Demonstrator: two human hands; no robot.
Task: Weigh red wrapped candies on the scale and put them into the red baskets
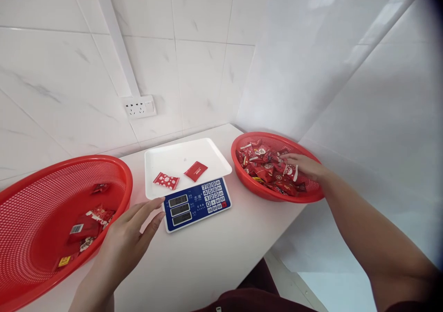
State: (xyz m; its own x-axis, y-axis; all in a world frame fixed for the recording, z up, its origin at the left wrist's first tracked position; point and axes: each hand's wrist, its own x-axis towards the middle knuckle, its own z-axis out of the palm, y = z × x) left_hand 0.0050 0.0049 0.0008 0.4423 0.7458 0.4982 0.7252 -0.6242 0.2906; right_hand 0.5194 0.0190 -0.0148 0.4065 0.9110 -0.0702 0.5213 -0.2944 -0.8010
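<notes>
A digital scale [197,202] with a blue keypad panel and a white weighing tray [214,164] stands mid-counter. Two red candy packets lie on the tray, one dotted [166,180], one plain red [195,171]. My left hand [129,231] hovers flat just left of the scale's display, fingers stretched out, holding nothing. My right hand [304,166] reaches into the right red basket [277,196], fingers lying on the heap of red packets [268,166]; whether it grips one is hidden.
A large red mesh basket [20,256] at the left holds a few red packets [88,226]. A wall socket [139,107] sits on the tiled wall behind. The white counter [207,266] ends at a front edge near my lap.
</notes>
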